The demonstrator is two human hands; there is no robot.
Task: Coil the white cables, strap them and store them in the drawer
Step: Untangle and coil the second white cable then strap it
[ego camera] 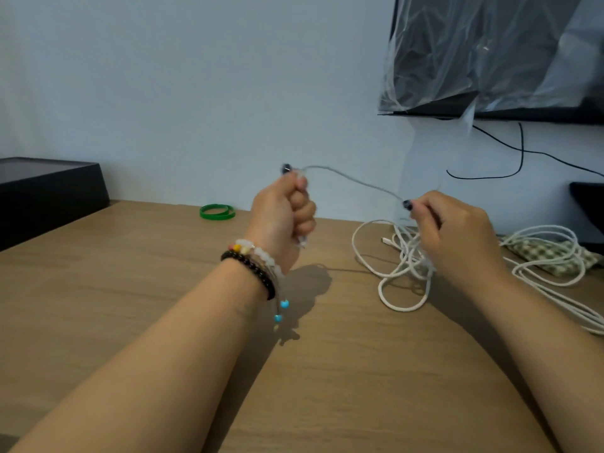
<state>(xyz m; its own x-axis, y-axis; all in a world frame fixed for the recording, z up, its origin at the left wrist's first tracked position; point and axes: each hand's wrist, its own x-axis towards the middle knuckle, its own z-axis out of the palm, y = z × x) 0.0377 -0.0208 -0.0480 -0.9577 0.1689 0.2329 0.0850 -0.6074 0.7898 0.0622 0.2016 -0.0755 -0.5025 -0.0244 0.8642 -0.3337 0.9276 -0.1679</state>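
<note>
White braided cable (403, 266) lay in a loose tangle on the light wooden tabletop (163, 305), to the right of centre, with further loops trailing over a green-checked cloth pouch (552, 256) at the right edge. The left hand (282, 217) was raised above the table, fingers curled into a fist around one end of the cable, a short white tip showing below the fist. A blurred stretch of cable ran through the air from that fist to the right hand (454, 230), whose thumb and fingers pinched it just above the tangle. Beaded bracelets (258, 266) circled the left wrist. Two green rubber bands (217, 211) rested near the wall behind the left hand. A black box (49, 191) sat at the far left, and a plastic-wrapped black screen (496, 53) hung on the wall upper right.
</note>
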